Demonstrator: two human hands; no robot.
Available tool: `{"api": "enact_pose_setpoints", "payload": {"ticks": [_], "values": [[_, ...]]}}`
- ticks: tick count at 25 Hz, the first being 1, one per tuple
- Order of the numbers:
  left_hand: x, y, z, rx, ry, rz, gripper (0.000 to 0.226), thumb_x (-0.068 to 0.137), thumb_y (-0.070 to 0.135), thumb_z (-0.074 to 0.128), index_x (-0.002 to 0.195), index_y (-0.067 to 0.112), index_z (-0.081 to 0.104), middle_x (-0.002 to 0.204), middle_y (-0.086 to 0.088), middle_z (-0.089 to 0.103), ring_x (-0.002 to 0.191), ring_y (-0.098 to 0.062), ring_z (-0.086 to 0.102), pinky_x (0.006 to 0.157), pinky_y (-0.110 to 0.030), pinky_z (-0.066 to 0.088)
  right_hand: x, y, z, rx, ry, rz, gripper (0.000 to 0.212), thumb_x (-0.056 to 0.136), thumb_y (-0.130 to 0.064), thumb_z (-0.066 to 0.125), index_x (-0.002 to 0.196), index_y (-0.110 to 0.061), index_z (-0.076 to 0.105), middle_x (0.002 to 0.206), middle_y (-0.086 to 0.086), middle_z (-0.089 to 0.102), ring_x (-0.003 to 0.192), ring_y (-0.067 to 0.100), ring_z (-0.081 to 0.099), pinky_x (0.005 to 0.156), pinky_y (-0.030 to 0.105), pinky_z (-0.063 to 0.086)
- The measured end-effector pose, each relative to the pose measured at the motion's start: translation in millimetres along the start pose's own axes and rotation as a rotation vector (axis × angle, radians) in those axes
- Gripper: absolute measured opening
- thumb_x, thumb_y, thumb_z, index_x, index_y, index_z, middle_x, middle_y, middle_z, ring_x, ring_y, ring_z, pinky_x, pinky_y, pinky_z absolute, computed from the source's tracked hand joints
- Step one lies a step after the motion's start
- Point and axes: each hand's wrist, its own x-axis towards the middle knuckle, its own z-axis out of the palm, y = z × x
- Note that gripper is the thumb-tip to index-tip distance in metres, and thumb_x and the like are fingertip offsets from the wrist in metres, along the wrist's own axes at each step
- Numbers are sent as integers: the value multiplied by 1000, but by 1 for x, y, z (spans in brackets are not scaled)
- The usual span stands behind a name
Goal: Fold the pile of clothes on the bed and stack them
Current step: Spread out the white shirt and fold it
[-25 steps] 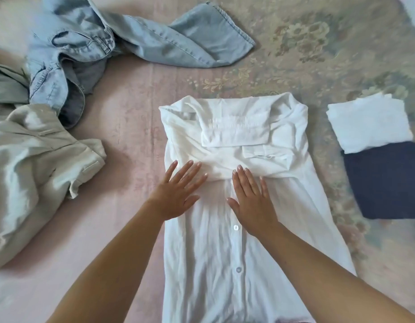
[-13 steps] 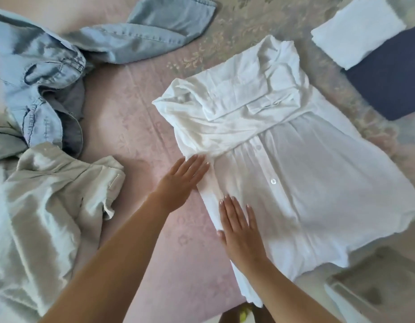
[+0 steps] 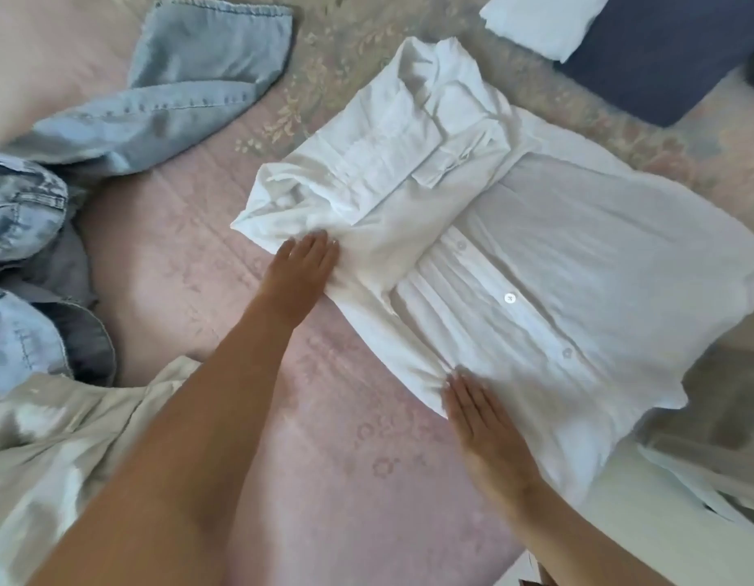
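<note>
Head view: left hand (image 3: 301,268) and right hand (image 3: 479,420), fingers straight, press flat on the shirt (image 3: 536,264) edge. No legible writing shows.

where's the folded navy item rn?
Head view, top right: the folded navy garment lies on the bed beyond the white shirt, with a folded white piece overlapping its left side.

Bedroom at home, pink floral bedspread (image 3: 324,416) (clothes strewn about)

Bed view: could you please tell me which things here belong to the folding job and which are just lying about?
Job:
white buttoned shirt, under both hands
left hand
right hand
blue denim garment
pale beige garment
folded white cloth
folded navy cloth

Lying about:
pink floral bedspread
</note>
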Motion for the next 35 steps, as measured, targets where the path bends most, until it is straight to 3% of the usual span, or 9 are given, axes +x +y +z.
{"api": "enact_pose_setpoints", "payload": {"ticks": [4,6,8,10,14,20,26,31,35], "values": [[7,-25,-32,38,-62,56,28,42,-9,58,63,9,56,67,-7,56,59,-25,56,50,-26,39,10,27,-33,108,79,172,19,81,0,47,94,-8,59,73,7,67,62,28,65,55,34,53],[15,-37,-49,-35,-115,-93,30,40,-9,72,64,6,61,92,-13,60,79,-28,55,46,-26,35,12,44,-50,126,35,357,26,90,-20,42,83,-12,65,61,2,60,53,25,60,45,28,49],[32,-38,-60,-259,-110,-390,27,69,-6,71,91,9,69,131,-13,45,114,-31,41,53,-32,39,19,58,-64,152,23,539,32,92,-27,45,81,-9,69,65,2,63,59,26,61,49,30,50],[53,-35,-68,-462,-86,-598,33,83,-10,56,105,13,66,142,-10,35,126,-32,33,66,-39,44,38,73,-83,259,-21,760,21,95,-20,53,87,-8,68,76,2,65,73,26,60,60,30,44],[112,-35,-81,-637,5,-464,30,86,-12,46,103,2,66,103,-22,55,109,-39,46,81,-47,45,62,130,-113,663,-58,1073,17,96,-19,51,83,-15,61,78,0,63,77,20,53,64,28,38],[240,-41,-84,-444,3,-273,20,92,8,54,110,7,63,101,-15,60,104,-35,52,84,-46,36,102,257,-116,790,-119,1056,24,95,-16,55,73,-25,60,78,-9,62,75,3,52,65,12,35],[330,-30,-78,-224,-132,-152,26,97,23,49,118,15,64,117,-11,58,115,-33,47,92,-45,33,122,317,-102,630,-115,1060,14,99,-18,45,95,-19,58,87,0,58,85,20,51,69,31,28],[334,-36,-61,-47,-329,-242,31,100,23,43,129,25,54,135,-6,42,133,-26,27,110,-59,15,115,318,-88,266,-132,995,16,92,-25,59,92,-10,64,81,10,66,81,35,60,69,42,43],[340,-51,-67,-85,-135,-253,28,94,15,53,120,21,61,136,-11,38,132,-30,24,108,-64,15,89,327,-85,116,-203,989,13,90,-11,60,93,-2,68,89,19,67,86,41,60,73,48,45]]}}
